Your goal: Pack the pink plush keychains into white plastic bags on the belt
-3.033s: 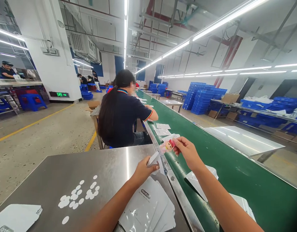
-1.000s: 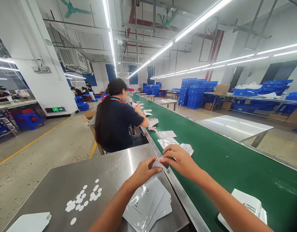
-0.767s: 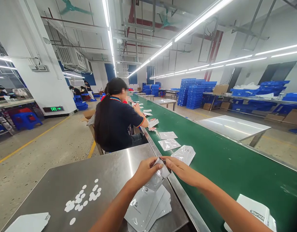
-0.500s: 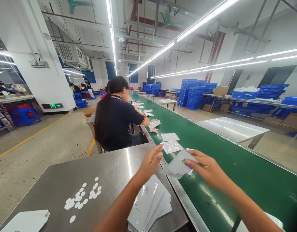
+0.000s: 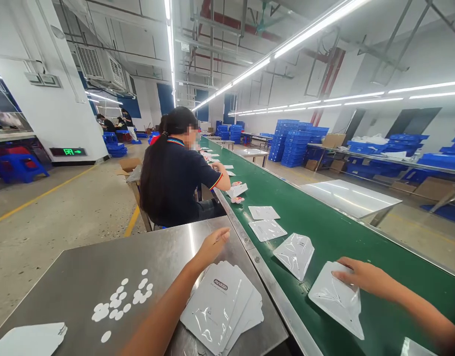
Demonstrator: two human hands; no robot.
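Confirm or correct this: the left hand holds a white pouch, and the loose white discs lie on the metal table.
Wrong hand: the head view shows the right hand holding the white pouch. The loose white discs do lie on the metal table.

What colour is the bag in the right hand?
The bag in the right hand is shiny white, seen best in the head view.

Right hand [image 5: 360, 275] partly hidden by pouch [image 5: 333, 292]; lower-right packet [image 5: 415, 348] cut off at bottom.
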